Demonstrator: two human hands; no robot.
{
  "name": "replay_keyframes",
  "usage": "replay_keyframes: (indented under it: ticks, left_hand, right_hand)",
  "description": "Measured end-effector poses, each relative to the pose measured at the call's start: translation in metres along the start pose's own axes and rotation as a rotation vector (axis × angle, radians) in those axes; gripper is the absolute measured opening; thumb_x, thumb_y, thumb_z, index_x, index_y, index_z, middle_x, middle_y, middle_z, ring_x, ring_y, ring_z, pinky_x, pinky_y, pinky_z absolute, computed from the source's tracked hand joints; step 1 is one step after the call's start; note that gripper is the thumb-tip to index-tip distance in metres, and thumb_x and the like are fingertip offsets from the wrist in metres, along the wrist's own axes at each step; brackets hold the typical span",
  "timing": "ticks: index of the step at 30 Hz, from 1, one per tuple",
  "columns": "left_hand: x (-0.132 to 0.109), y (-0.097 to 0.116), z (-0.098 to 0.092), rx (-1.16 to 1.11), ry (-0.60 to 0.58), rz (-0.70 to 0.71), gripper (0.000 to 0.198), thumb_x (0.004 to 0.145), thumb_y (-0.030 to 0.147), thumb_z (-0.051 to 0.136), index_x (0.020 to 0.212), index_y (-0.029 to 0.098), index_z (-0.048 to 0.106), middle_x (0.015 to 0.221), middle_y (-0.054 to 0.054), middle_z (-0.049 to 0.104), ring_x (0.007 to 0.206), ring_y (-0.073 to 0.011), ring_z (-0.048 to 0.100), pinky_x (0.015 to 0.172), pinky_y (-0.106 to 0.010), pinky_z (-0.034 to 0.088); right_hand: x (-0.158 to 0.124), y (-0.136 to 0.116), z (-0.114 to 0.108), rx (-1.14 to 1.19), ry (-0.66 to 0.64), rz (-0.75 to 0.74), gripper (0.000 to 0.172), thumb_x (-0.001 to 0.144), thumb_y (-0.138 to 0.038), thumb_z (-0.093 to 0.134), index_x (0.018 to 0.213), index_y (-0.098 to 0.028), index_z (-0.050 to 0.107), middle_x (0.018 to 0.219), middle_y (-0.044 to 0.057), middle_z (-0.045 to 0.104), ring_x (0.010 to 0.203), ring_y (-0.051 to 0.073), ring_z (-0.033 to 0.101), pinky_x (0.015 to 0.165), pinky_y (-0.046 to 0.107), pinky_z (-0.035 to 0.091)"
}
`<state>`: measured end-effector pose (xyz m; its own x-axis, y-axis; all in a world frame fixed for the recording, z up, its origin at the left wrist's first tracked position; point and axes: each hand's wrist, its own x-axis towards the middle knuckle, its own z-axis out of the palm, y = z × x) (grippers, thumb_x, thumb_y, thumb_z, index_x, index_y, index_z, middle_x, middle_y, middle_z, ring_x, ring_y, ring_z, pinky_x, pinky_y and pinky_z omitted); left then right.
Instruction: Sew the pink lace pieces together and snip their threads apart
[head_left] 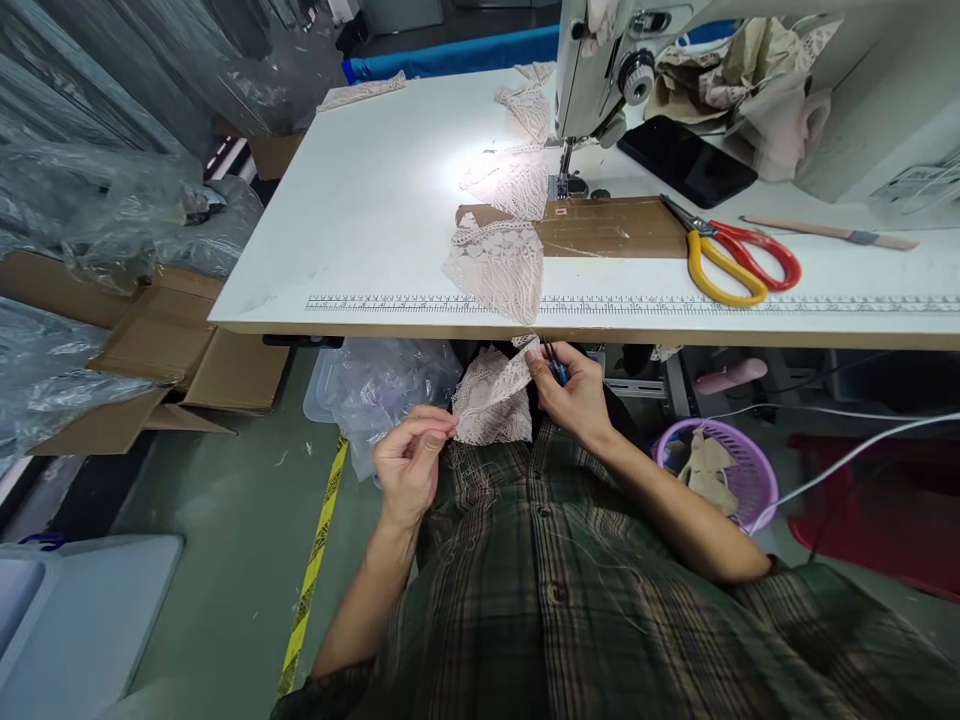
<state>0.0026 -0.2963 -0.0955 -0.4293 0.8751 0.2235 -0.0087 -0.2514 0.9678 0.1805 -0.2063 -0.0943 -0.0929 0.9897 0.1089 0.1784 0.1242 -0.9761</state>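
One near edge: the surface (360, 220) ends just beyond our left hand (409, 465) and right hand (574, 395); white top shows from its left edge to the lace chain (499, 268).
Lace piece (499, 415): below that edge, between our hands, which are apart, each pinching it; our right also holds snips (559, 371).
Right of the chain: scissors (697, 240) overlap the cardboard strip (615, 230); the sewing machine (590, 85) rises beyond.

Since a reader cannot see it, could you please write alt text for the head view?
A person's left hand and right hand hold pale lace between them by the near edge of a white table, the right also holding a small dark tool. On the table are more lace pieces, a sewing machine, red-and-yellow scissors and a black phone.
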Motion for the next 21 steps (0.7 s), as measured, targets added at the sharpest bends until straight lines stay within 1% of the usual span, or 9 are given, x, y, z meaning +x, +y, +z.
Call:
replay_keyframes:
  ticks: [2, 5, 8, 11, 14, 17, 19, 21]
  left_hand:
    - [0.0, 0.004, 0.001, -0.076, 0.048, -0.053, 0.032, 0.065, 0.048, 0.085, 0.066, 0.019, 0.071, 0.067, -0.002, 0.067, 0.061, -0.0114, 0.061, 0.056, -0.022, 0.052]
    - [0.0, 0.007, 0.004, -0.15, 0.123, -0.133, 0.034, 0.064, 0.048, 0.085, 0.067, 0.018, 0.069, 0.069, -0.001, 0.068, 0.058, -0.0088, 0.062, 0.056, -0.02, 0.053]
    - [-0.001, 0.005, 0.008, -0.189, 0.158, -0.245, 0.036, 0.068, 0.05, 0.082, 0.07, 0.017, 0.066, 0.073, -0.001, 0.07, 0.06, -0.0088, 0.063, 0.061, -0.02, 0.055]
    - [-0.005, 0.002, 0.011, -0.217, 0.103, -0.285, 0.037, 0.072, 0.05, 0.079, 0.071, 0.017, 0.063, 0.073, -0.001, 0.069, 0.06, -0.0082, 0.063, 0.063, -0.021, 0.055]
    - [-0.011, -0.001, 0.013, -0.204, 0.011, -0.279, 0.038, 0.075, 0.052, 0.076, 0.071, 0.017, 0.061, 0.069, 0.0, 0.066, 0.057, -0.0089, 0.062, 0.059, -0.022, 0.053]
    - [-0.019, -0.006, 0.011, -0.155, -0.091, -0.268, 0.04, 0.076, 0.055, 0.074, 0.071, 0.017, 0.062, 0.066, -0.001, 0.066, 0.058, -0.0124, 0.064, 0.06, -0.025, 0.053]
    - [-0.023, -0.011, 0.008, -0.127, -0.147, -0.254, 0.041, 0.077, 0.057, 0.072, 0.072, 0.017, 0.063, 0.062, -0.001, 0.066, 0.059, -0.0145, 0.064, 0.063, -0.028, 0.053]
    - [-0.027, -0.015, 0.006, -0.13, -0.186, -0.236, 0.038, 0.079, 0.055, 0.071, 0.075, 0.017, 0.065, 0.055, 0.0, 0.063, 0.056, -0.0148, 0.063, 0.064, -0.029, 0.052]
  right_hand:
    - [0.0, 0.001, 0.0, -0.005, 0.021, -0.008, 0.038, 0.088, -0.054, 0.054, 0.072, -0.02, 0.053, 0.056, -0.005, 0.044, 0.049, 0.01, 0.038, 0.049, 0.024, 0.033]
    - [-0.001, 0.003, 0.001, 0.01, 0.033, 0.008, 0.038, 0.087, -0.055, 0.055, 0.072, -0.02, 0.054, 0.055, -0.005, 0.045, 0.048, 0.01, 0.041, 0.048, 0.024, 0.034]
    - [-0.006, 0.003, 0.004, 0.049, 0.007, 0.105, 0.04, 0.083, -0.058, 0.059, 0.074, -0.019, 0.057, 0.055, -0.003, 0.052, 0.046, 0.01, 0.042, 0.044, 0.023, 0.034]
    - [-0.015, -0.001, 0.012, 0.09, -0.078, 0.212, 0.045, 0.078, -0.062, 0.064, 0.069, -0.018, 0.057, 0.058, 0.001, 0.062, 0.043, 0.01, 0.045, 0.041, 0.023, 0.033]
    - [-0.025, -0.005, 0.023, 0.069, -0.183, 0.229, 0.046, 0.075, -0.061, 0.068, 0.062, -0.017, 0.058, 0.055, 0.003, 0.063, 0.045, 0.011, 0.05, 0.042, 0.023, 0.036]
    - [-0.029, -0.007, 0.03, 0.047, -0.223, 0.214, 0.041, 0.076, -0.055, 0.068, 0.065, -0.016, 0.063, 0.057, 0.003, 0.064, 0.046, 0.011, 0.053, 0.046, 0.023, 0.041]
    - [-0.028, -0.006, 0.03, 0.07, -0.242, 0.212, 0.038, 0.08, -0.053, 0.065, 0.07, -0.016, 0.066, 0.059, 0.002, 0.065, 0.043, 0.01, 0.052, 0.043, 0.022, 0.04]
    - [-0.026, -0.005, 0.028, 0.109, -0.221, 0.218, 0.039, 0.082, -0.054, 0.061, 0.075, -0.016, 0.067, 0.062, 0.003, 0.067, 0.038, 0.009, 0.049, 0.039, 0.022, 0.037]
